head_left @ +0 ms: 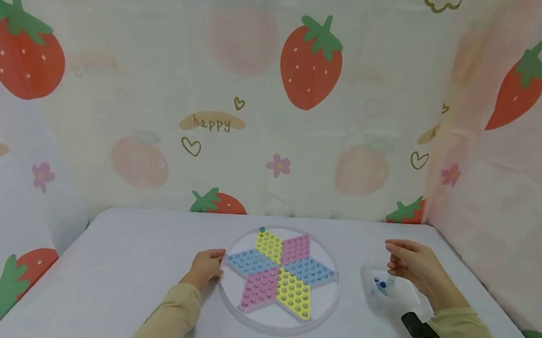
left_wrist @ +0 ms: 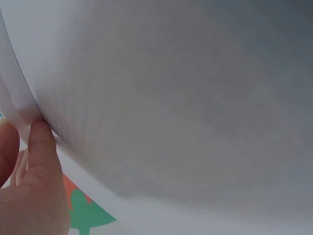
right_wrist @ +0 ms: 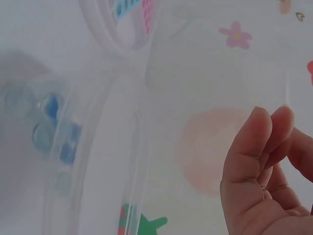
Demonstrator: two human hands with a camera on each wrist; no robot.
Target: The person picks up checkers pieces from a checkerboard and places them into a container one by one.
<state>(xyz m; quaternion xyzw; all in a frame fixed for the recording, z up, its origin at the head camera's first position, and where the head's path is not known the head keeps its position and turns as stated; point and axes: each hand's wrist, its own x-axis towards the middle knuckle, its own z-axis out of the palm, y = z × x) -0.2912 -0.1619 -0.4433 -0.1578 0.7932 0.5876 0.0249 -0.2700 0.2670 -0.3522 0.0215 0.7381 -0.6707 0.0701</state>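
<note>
A round Chinese checkers board (head_left: 227,310) lies on the table, its star in pink, yellow and blue. One blue marble (head_left: 262,230) sits at its far yellow tip. My left hand (head_left: 205,266) grips the board's left rim, thumb and finger against the edge in the left wrist view. Raised above a clear plastic box (head_left: 424,307), my right hand (head_left: 418,265) has curled fingers, thumb and fingertips together; nothing shows between them in the right wrist view (right_wrist: 264,171). Blue and clear marbles (head_left: 380,285) lie in the box.
The white-covered table (head_left: 148,265) ends at a printed cloth backdrop (head_left: 258,83), with more cloth at either side. The box stands to the right of the board, near the right cloth (head_left: 511,209). A dark strap (head_left: 417,326) is around the right wrist.
</note>
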